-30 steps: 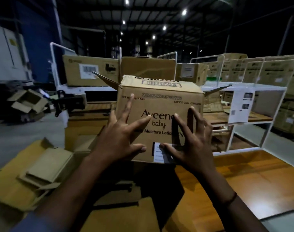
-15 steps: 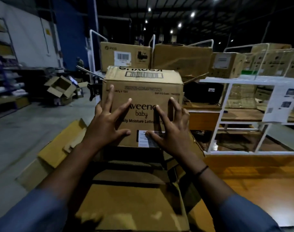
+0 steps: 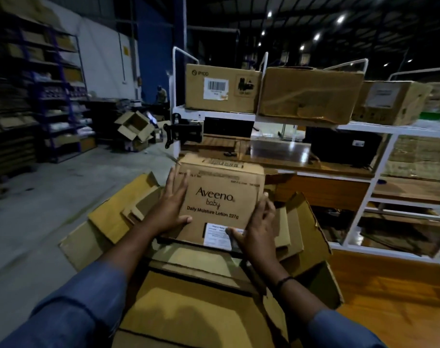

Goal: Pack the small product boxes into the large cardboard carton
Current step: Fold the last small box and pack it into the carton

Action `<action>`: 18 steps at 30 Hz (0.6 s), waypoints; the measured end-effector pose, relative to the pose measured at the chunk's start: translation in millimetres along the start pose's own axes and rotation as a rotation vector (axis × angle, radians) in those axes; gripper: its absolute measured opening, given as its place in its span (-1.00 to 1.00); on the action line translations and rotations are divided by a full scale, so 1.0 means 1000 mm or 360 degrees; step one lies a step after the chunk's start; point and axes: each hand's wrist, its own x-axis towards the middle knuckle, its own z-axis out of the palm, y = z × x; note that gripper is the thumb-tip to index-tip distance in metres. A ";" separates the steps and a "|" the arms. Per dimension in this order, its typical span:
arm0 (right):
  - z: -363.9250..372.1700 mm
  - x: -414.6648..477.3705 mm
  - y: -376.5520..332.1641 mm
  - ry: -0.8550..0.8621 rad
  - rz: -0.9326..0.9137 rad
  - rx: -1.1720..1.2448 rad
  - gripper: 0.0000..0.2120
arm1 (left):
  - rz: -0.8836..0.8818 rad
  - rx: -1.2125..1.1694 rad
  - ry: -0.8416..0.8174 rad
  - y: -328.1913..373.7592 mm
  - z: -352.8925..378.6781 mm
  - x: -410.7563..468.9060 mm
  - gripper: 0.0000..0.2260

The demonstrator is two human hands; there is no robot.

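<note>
A brown box printed "Aveeno baby Daily Moisture Lotion" [image 3: 221,187] stands upright between my hands, with its lower edge down among the open flaps of a large cardboard carton [image 3: 311,237]. My left hand [image 3: 172,209] presses the box's left side with straight fingers, thumb laid across the front. My right hand [image 3: 256,232] grips the lower right corner, with the thumb on the white label and the fingers curled round the right edge. The inside of the carton is hidden by the box and my arms.
Flattened cardboard sheets [image 3: 108,222] lie on the grey floor to the left. A white rack [image 3: 359,126] behind holds cartons, among them a PICO carton [image 3: 221,89]. An orange wooden surface [image 3: 389,297] lies to the right. An open box [image 3: 133,129] sits on the floor by dark shelves.
The box has gone down from chest height to the carton's flaps. My hands have slid from its front face out to its sides. The view has turned left and tilted down.
</note>
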 end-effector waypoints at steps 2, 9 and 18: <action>0.007 -0.003 0.018 -0.0199 0.0219 0.0152 0.19 | -0.0280 -0.0227 -0.0032 -0.010 0.010 -0.006 0.29; 0.017 0.000 0.051 -0.0590 0.0216 0.0126 0.02 | -0.0577 -0.0536 -0.0303 -0.036 0.022 -0.041 -0.13; 0.029 -0.006 0.053 -0.0381 0.0187 -0.0217 -0.07 | -0.0803 -0.0125 -0.0077 -0.030 0.044 -0.041 -0.39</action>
